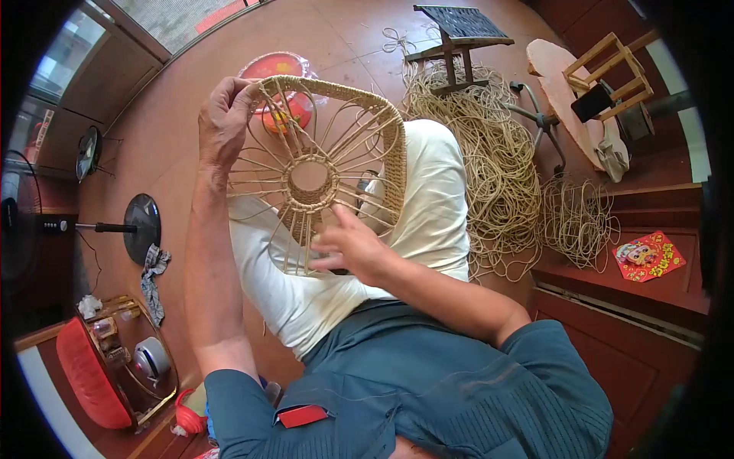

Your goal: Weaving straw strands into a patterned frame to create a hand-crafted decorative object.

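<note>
On my lap rests a half-woven straw-coloured basket (395,145), tilted so its thick braided rim and side wall curve along the top and right. Cord spokes fan out from a small woven ring (310,184) in its middle. My left hand (227,118) pinches the rim at the upper left corner, with the thumb over the edge. Just below the ring, my right hand (353,249) is over the lower spokes. Its index finger points up toward the ring and the other fingers are apart, slightly blurred. No strand shows in it.
Beyond my knees stands a red basin (277,65). A big heap of loose cord (497,168) covers the floor at right, beside a folding stool (459,34). At left are a fan base (142,228) and a red-cushioned seat (90,373). A wooden chair frame (612,76) lies far right.
</note>
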{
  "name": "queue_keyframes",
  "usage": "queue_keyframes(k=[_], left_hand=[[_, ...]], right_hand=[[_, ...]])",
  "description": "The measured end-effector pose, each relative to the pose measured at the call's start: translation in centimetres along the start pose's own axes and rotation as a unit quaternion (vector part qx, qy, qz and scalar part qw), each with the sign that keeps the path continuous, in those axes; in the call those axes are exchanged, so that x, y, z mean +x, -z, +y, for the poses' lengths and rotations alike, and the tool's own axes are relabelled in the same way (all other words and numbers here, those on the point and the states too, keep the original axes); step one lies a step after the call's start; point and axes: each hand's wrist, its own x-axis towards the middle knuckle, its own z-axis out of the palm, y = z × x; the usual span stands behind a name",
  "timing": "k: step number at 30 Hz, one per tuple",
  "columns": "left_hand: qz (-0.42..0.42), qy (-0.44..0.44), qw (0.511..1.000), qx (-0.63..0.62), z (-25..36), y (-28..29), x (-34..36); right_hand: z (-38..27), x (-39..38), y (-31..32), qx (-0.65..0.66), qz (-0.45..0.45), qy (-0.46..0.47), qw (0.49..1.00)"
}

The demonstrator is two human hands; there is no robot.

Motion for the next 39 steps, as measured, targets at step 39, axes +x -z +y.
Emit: queue_keyframes(k=[39], left_hand=[[0.004, -0.372, 0.813, 0.448, 7.1, -9.0, 6.2]], right_hand=[[-7.6, 6.6, 1.3, -0.576, 0.235, 0.462, 0.631]])
